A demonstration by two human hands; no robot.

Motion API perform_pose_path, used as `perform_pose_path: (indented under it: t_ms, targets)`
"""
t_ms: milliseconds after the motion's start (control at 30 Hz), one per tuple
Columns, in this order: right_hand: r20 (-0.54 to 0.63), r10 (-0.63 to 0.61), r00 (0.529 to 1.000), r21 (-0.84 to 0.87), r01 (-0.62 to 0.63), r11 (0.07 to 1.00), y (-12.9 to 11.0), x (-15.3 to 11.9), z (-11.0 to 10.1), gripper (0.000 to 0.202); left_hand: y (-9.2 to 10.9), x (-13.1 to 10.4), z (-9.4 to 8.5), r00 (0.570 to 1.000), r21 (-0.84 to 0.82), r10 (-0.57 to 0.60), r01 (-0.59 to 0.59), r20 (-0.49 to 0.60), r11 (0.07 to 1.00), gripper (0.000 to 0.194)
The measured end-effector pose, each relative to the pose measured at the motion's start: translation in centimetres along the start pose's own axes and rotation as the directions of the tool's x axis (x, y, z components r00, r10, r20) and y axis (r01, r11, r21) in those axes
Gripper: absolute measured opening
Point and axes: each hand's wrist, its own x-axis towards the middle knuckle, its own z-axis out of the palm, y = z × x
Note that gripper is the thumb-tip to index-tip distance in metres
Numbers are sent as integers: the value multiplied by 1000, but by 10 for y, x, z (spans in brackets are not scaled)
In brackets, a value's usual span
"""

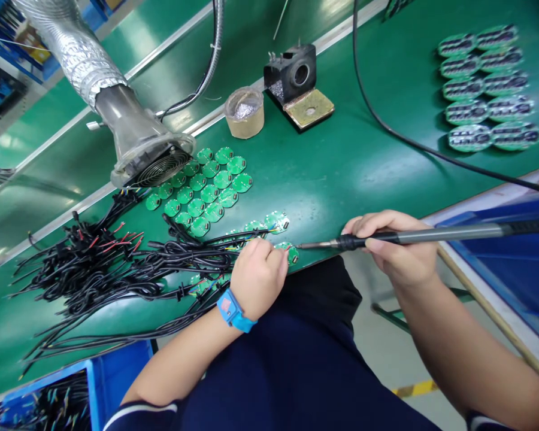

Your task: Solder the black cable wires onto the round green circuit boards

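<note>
My right hand (395,242) is closed around a soldering iron (449,233), whose tip points left and meets the edge of a small round green circuit board (293,254). Beside that board my left hand (258,278), wearing a blue wrist strap (234,310), is closed in a pinch. A short red wire end shows at its fingertips, over the board. Black cables (193,257) run leftward from under and behind this hand. Just beyond it lies another board (277,222) with coloured wires on it.
Rows of green boards (209,193) lie beneath a fume extractor hood (150,149). Behind stand a solder pot (245,114) and an iron stand with a sponge (309,109). Dark-topped boards (469,137) sit far right. Blue bins (121,371) flank the green bench; a black cord (386,129) crosses it.
</note>
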Motion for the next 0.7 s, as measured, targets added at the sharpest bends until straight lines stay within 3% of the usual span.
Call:
perform_pose_path:
  t_ms: [333,700]
  targets:
    - [34,16,999,-57,-14,998,2,-2,-2,10,0,2,-6,986,88,111,-123,124,989,19]
    - [68,-16,998,-78,21,997,0,-3,-3,7,10,6,-5,989,147,104,-119,109,982,24]
